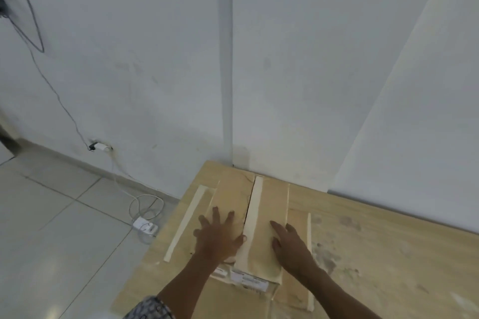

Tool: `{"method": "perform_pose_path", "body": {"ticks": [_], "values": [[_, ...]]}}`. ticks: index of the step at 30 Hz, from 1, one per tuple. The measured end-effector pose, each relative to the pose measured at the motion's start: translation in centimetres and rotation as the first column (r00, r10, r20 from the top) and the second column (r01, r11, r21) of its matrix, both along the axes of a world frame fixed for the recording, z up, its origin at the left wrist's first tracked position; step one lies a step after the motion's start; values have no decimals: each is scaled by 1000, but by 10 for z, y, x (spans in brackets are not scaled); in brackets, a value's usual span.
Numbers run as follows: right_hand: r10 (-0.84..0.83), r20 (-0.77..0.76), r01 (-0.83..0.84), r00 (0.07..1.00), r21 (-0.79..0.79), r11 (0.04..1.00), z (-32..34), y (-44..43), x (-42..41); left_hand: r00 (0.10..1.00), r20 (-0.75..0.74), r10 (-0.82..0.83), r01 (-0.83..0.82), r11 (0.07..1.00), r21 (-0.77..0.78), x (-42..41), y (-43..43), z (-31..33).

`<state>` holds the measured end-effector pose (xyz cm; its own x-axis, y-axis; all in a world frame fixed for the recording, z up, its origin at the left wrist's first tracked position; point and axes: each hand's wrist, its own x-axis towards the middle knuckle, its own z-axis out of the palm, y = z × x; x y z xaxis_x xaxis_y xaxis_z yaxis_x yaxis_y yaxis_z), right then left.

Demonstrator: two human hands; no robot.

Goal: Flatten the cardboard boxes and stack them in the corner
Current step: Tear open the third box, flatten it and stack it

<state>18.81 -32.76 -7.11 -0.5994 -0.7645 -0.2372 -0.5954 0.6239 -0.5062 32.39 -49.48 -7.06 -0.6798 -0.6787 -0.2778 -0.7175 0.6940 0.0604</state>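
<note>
Cardboard boxes (261,217), flattened, lie on the wooden table (375,241) in the wall corner. Left hand (217,235) and right hand (293,246) press them, fingers spread, grasping nothing. A charger (145,225) lies on the floor (51,215).

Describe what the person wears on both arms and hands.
Both hands are bare: no gloves, rings or watch visible on the left hand or right hand. Both forearms are uncovered. A dark fabric with a small pale pattern shows near the left elbow.
</note>
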Motion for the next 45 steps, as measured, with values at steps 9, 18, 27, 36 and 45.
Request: {"method": "perform_pose_path", "body": {"ticks": [9,18,27,36,45], "values": [[-281,-207,298,937,53,953,13,83,-47,993,-79,-86,95,989,118,-64,109,16],[-265,-299,350,917,280,894,1,67,-47,954,-294,-62,151,946,289,-72,107,70],[-152,-194,165,969,55,985,63,81,-89,933,-358,-43,95,987,130,-67,45,101],[-73,-278,116,958,141,983,88,135,-149,939,189,-288,328,914,-239,-74,60,65],[19,-490,197,871,385,902,26,150,-157,970,45,-240,245,958,-148,-83,87,38]]}}
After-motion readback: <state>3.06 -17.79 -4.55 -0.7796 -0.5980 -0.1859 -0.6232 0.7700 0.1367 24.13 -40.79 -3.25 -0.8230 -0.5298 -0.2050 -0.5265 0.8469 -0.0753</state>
